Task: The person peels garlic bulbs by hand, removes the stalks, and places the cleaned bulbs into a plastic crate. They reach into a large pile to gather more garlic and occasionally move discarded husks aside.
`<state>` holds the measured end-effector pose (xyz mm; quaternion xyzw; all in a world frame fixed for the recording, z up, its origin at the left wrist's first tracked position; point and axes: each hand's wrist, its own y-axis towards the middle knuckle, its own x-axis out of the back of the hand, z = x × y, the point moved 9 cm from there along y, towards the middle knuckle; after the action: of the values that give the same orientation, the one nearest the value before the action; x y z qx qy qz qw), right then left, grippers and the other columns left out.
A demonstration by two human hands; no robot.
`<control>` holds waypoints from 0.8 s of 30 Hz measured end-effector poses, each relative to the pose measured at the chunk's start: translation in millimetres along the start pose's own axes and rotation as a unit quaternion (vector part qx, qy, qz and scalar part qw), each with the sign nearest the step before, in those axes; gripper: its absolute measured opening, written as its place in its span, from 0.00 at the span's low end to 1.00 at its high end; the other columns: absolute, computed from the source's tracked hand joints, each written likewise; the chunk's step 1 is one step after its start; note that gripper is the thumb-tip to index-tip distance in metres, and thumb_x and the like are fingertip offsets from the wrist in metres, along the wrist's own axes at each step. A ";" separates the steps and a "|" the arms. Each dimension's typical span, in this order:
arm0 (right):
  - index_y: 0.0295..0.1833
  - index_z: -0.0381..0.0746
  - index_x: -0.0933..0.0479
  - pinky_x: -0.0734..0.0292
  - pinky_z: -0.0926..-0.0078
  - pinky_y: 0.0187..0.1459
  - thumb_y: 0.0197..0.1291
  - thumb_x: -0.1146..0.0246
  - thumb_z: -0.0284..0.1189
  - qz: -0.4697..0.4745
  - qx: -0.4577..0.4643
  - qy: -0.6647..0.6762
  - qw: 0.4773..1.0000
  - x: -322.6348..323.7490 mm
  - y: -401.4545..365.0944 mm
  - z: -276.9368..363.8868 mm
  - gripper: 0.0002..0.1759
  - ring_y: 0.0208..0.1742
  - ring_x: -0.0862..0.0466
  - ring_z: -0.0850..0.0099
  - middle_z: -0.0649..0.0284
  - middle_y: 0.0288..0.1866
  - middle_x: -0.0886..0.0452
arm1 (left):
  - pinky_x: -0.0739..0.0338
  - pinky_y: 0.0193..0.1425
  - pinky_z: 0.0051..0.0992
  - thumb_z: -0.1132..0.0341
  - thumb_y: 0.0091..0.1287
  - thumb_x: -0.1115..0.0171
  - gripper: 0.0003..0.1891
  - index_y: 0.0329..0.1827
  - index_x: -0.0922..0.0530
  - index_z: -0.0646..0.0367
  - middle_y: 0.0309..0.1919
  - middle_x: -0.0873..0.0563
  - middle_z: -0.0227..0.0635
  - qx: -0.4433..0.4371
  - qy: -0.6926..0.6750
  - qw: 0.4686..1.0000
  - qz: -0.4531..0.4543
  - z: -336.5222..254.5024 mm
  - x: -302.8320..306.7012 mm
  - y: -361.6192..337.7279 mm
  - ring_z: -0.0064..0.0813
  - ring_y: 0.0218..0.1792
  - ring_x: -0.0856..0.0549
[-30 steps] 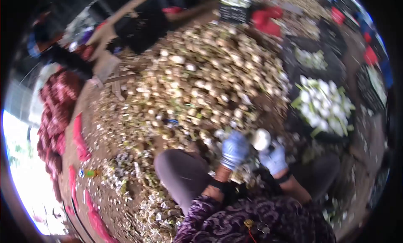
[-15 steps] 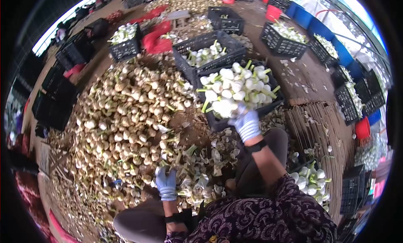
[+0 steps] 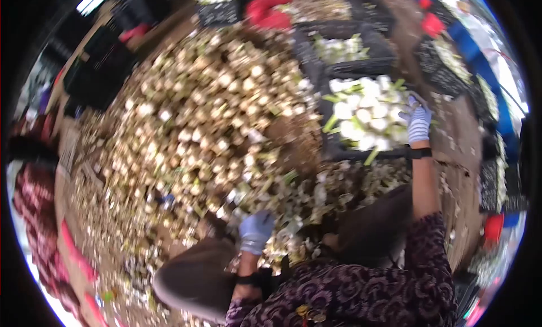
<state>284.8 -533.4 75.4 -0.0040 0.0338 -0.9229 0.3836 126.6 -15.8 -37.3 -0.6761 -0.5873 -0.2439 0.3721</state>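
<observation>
My left hand (image 3: 257,232), in a pale glove, is closed over the peelings in front of my bent knee. Blur hides what its fingers hold. My right hand (image 3: 418,123), in a striped glove, is at the right side of a black crate (image 3: 344,155) heaped with white bulbs (image 3: 375,110). Its thumb stands apart from the fingers, close to the outermost bulbs, and I see nothing held in it. Left of the crate spreads a large pile of brownish, untrimmed bulbs (image 3: 209,118).
Behind the full crate stands another black crate (image 3: 389,62) with white bulbs. Peelings (image 3: 305,200) lie before my legs. More crates (image 3: 437,73) and a red bucket (image 3: 493,226) are on the right; dark crates (image 3: 99,73) and red sacks (image 3: 42,208) are on the left.
The view has shifted, so the scene sits differently. My right hand has gone from the crate's near edge to its right side. My left hand's spread fingers have drawn together.
</observation>
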 end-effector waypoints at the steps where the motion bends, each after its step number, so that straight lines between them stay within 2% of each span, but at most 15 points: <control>1: 0.51 0.40 0.25 0.22 0.79 0.25 0.56 0.39 0.29 0.155 0.004 0.005 0.988 -62.1 -29.8 -6.3 0.15 0.29 0.21 0.76 0.66 0.34 0.21 | 0.25 0.32 0.41 0.59 0.56 0.42 0.09 0.35 0.19 0.50 0.27 0.17 0.44 -0.010 0.008 1.000 0.011 -4.1 -0.1 1.5 0.48 0.30 0.18; 2: 0.50 0.40 0.24 0.22 0.79 0.25 0.56 0.39 0.29 0.299 0.014 0.016 0.954 -113.8 -65.4 -14.0 0.15 0.28 0.21 0.76 0.65 0.35 0.21 | 0.25 0.34 0.41 0.62 0.54 0.43 0.10 0.39 0.20 0.48 0.25 0.17 0.43 0.016 -0.029 0.999 0.016 2.3 -6.1 1.0 0.48 0.29 0.18; 4: 0.47 0.41 0.22 0.24 0.80 0.25 0.55 0.39 0.29 0.386 0.019 -0.162 0.908 -200.4 -156.7 -46.1 0.13 0.29 0.21 0.77 0.68 0.33 0.21 | 0.28 0.47 0.42 0.66 0.48 0.43 0.16 0.43 0.22 0.47 0.39 0.18 0.39 -0.024 0.045 0.999 0.009 -0.9 -9.3 1.4 0.45 0.40 0.20; 6: 0.45 0.39 0.21 0.23 0.75 0.39 0.53 0.39 0.27 0.529 0.058 -0.246 0.810 -262.2 -223.1 -106.3 0.12 0.35 0.18 0.71 0.62 0.37 0.17 | 0.30 0.49 0.43 0.66 0.48 0.42 0.17 0.44 0.23 0.48 0.43 0.20 0.38 -0.022 0.045 0.998 0.034 -2.1 -6.3 3.1 0.45 0.44 0.22; 7: 0.45 0.41 0.21 0.28 0.81 0.21 0.53 0.39 0.23 0.522 0.086 -0.274 0.803 -284.9 -235.7 -162.9 0.12 0.22 0.25 0.81 0.71 0.31 0.20 | 0.28 0.45 0.44 0.67 0.48 0.43 0.17 0.44 0.23 0.48 0.40 0.20 0.38 -0.051 0.022 0.998 -0.009 -0.5 -3.5 1.4 0.45 0.42 0.22; 8: 0.47 0.40 0.22 0.29 0.82 0.21 0.53 0.40 0.21 0.510 0.012 -0.287 0.811 -301.7 -251.3 -201.4 0.14 0.18 0.26 0.81 0.69 0.30 0.19 | 0.26 0.41 0.43 0.67 0.49 0.43 0.17 0.45 0.23 0.49 0.41 0.21 0.39 -0.020 0.003 1.000 0.010 1.8 -1.3 1.1 0.46 0.40 0.21; 10: 0.50 0.44 0.23 0.23 0.75 0.31 0.48 0.39 0.19 0.505 0.059 -0.285 0.813 -337.9 -275.5 -250.6 0.20 0.29 0.19 0.72 0.64 0.36 0.18 | 0.24 0.44 0.39 0.68 0.52 0.44 0.16 0.45 0.21 0.52 0.41 0.19 0.39 0.000 -0.033 0.999 0.014 -0.1 11.6 2.1 0.43 0.42 0.20; 13: 0.59 0.49 0.31 0.28 0.65 0.56 0.48 0.36 0.31 0.572 0.078 -0.474 0.665 -374.0 -312.1 -283.2 0.29 0.57 0.26 0.58 0.56 0.62 0.32 | 0.24 0.44 0.40 0.64 0.54 0.41 0.15 0.46 0.22 0.53 0.42 0.19 0.44 0.010 -0.050 0.998 0.027 4.6 19.7 -1.2 0.48 0.42 0.20; 14: 0.57 0.50 0.30 0.28 0.62 0.55 0.49 0.36 0.33 0.523 0.104 -0.561 0.634 -371.5 -309.2 -283.3 0.26 0.57 0.26 0.56 0.58 0.65 0.35 | 0.25 0.44 0.41 0.64 0.54 0.40 0.15 0.46 0.22 0.54 0.42 0.19 0.44 0.031 -0.070 0.996 0.050 9.9 17.7 -0.7 0.48 0.41 0.20; 17: 0.55 0.52 0.30 0.26 0.55 0.50 0.54 0.42 0.35 0.566 0.146 -0.530 0.614 -335.3 -340.0 -307.8 0.20 0.53 0.24 0.55 0.57 0.63 0.33 | 0.24 0.40 0.42 0.64 0.55 0.41 0.14 0.45 0.22 0.55 0.40 0.19 0.44 0.019 -0.075 0.997 0.015 19.0 24.8 0.5 0.49 0.38 0.19; 19: 0.54 0.49 0.29 0.25 0.57 0.46 0.51 0.43 0.33 0.581 0.373 -0.516 0.507 -293.3 -389.5 -307.8 0.21 0.44 0.21 0.55 0.55 0.56 0.29 | 0.24 0.38 0.41 0.64 0.56 0.41 0.14 0.45 0.23 0.55 0.39 0.19 0.44 0.016 -0.095 0.995 0.012 19.4 30.5 4.5 0.49 0.36 0.19; 20: 0.54 0.48 0.29 0.26 0.57 0.49 0.53 0.44 0.34 0.654 0.326 -0.511 0.452 -272.5 -410.1 -306.8 0.21 0.45 0.21 0.57 0.56 0.54 0.27 | 0.24 0.36 0.41 0.65 0.56 0.41 0.13 0.45 0.23 0.55 0.37 0.19 0.44 0.007 -0.111 0.994 0.014 17.8 32.1 4.2 0.49 0.34 0.19; 21: 0.57 0.52 0.30 0.26 0.57 0.50 0.54 0.44 0.37 0.762 0.211 -0.556 0.257 -239.8 -435.3 -375.6 0.23 0.48 0.21 0.57 0.57 0.52 0.26 | 0.24 0.34 0.41 0.65 0.56 0.42 0.13 0.44 0.23 0.55 0.34 0.19 0.44 0.016 -0.108 0.994 0.024 20.4 30.2 3.9 0.48 0.32 0.19; 22: 0.57 0.55 0.28 0.24 0.58 0.47 0.56 0.45 0.38 0.818 0.176 -0.486 0.253 -243.0 -445.1 -317.7 0.20 0.48 0.20 0.57 0.58 0.49 0.24 | 0.24 0.34 0.41 0.65 0.56 0.42 0.13 0.44 0.23 0.55 0.34 0.19 0.44 0.022 -0.111 0.993 0.024 23.9 28.6 3.2 0.48 0.32 0.19; 24: 0.57 0.58 0.27 0.24 0.60 0.44 0.57 0.45 0.37 0.744 0.171 -0.523 0.379 -298.7 -434.5 -255.5 0.20 0.46 0.20 0.57 0.58 0.49 0.25 | 0.24 0.34 0.41 0.65 0.57 0.42 0.13 0.45 0.23 0.55 0.32 0.19 0.44 0.025 -0.128 0.991 0.032 31.8 24.2 -1.0 0.48 0.32 0.19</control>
<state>179.5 -1.0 -145.5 -0.3937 -0.3427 -0.0680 0.8502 126.9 24.1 -37.8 -0.7107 -0.6141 -0.1289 0.3182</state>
